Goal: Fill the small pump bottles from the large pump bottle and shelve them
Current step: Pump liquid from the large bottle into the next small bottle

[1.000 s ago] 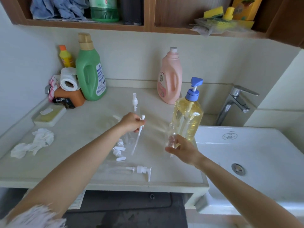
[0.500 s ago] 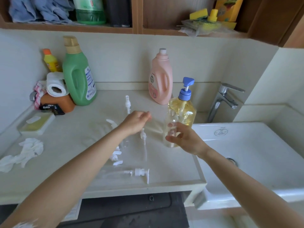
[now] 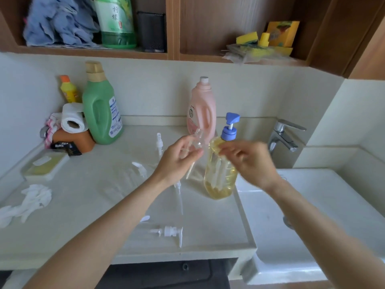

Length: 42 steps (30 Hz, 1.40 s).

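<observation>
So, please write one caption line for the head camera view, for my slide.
At a bathroom counter, the left hand holds a small clear bottle beside the large pump bottle.

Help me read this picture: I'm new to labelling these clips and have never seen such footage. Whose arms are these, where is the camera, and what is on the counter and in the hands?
There is no machine here. A person wears a wide-angle camera on the head, looking forward and down, so both arms reach in from below. The left hand holds up a small clear bottle, which is blurred. The right hand is also blurred and sits in front of the large pump bottle of yellow liquid with a blue pump; whether it grips anything I cannot tell. On the counter lie a loose white pump head, a green jug, a pink jug, a paper roll and a crumpled tissue. The sink is on the right.
</observation>
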Motion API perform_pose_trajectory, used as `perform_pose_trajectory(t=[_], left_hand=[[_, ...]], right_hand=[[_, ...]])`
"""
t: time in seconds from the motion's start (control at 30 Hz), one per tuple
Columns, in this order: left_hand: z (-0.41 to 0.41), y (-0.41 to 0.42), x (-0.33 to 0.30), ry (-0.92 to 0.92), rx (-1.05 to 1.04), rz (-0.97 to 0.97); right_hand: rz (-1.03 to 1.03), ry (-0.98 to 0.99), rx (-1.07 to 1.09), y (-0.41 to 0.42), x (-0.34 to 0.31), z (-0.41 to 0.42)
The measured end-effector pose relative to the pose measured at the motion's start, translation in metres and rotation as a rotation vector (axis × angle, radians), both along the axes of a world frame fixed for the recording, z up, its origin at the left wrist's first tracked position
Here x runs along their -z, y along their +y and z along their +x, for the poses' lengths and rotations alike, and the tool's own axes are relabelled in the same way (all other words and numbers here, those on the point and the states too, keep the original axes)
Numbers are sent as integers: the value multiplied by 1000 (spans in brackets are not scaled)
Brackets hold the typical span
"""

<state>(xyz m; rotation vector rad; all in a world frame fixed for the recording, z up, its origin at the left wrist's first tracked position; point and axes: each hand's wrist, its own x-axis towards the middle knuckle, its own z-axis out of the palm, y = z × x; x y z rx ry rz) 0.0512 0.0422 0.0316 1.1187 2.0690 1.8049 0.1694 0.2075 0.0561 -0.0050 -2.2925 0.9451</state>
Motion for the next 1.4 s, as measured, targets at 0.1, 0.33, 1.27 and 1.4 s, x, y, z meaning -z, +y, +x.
perform_pose_trajectory(t=[0.1,0.33,1.27,1.4], left_hand=[[2,5,0,3,54,0],[15,38,-2,14,-74,18],[54,83,-20,-96,-705,19],[56,89,-17,-123,-713,-5]], right_hand=[[-80,288,37,35,-36,-7],[94,36,-257,89,-45,-48],[-194,449,-399,84,10,-88],[-238,448,-381,76,10,-87]])
